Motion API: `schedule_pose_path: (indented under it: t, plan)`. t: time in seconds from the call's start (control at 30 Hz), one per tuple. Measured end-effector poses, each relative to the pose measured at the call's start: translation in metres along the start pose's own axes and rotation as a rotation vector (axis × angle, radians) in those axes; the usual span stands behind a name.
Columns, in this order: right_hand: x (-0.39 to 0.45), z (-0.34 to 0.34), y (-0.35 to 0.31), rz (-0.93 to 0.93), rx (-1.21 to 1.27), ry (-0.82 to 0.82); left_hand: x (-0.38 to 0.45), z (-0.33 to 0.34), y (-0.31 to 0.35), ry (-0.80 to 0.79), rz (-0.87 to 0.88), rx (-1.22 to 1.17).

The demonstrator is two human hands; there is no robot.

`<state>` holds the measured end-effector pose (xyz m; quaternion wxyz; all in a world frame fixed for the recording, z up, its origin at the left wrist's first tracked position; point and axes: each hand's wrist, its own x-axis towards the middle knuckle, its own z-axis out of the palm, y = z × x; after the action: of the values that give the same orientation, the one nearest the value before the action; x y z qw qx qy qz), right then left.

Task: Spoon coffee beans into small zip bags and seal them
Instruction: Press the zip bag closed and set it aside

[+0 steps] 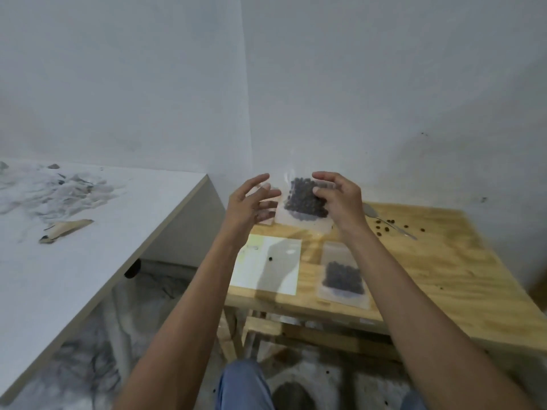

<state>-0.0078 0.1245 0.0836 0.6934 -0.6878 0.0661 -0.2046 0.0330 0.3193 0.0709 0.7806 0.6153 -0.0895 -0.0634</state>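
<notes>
Wooden bench (444, 261) below; right hand (340, 199) grip pinches bag (305, 202); left hand (251, 202) spread; I'd press zip end to end.

Both arms raised; left hand (251, 202) splayed (blurred), right hand (337, 199) curled, seemingly pinching.

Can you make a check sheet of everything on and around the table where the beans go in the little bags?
Surface: wooden table, bare wood.
Job's things: held bag with beans, raised above the table; filled bag lying flat; spoon on the table.
Clutter: loose beans by the spoon; white sheet with one bean on it.
Hands: right hand grips the held bag; left hand open beside it.
Cables: nothing seen.
Surroundings: white table with crumpled plastic; grey walls.
</notes>
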Motion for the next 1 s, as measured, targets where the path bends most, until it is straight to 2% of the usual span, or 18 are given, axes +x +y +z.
schedule_pose_path:
  t: [0.1, 0.2, 0.43, 0.8, 0.9, 1.0]
  plan:
    - [0.003, 0.024, -0.001, -0.024, -0.010, 0.013, 0.010, -0.037, -0.013, 0.139, -0.057, 0.450]
    - [0.002, 0.042, 0.001, -0.049, -0.045, 0.000, 0.017, -0.055, -0.033, 0.174, -0.141, 0.888]
    - [0.009, 0.050, 0.013, -0.073, -0.110, -0.005, 0.026, -0.051, -0.061, 0.155, -0.267, 1.209]
    - [0.015, 0.046, 0.026, -0.053, -0.158, -0.011, 0.026, -0.044, -0.071, 0.253, -0.248, 1.148]
    - [0.013, 0.043, 0.028, -0.049, -0.161, -0.010, 0.024, -0.042, -0.071, 0.321, -0.218, 1.026]
    - [0.012, 0.036, 0.031, -0.040, -0.136, -0.005, 0.023, -0.033, -0.058, 0.437, -0.095, 0.729]
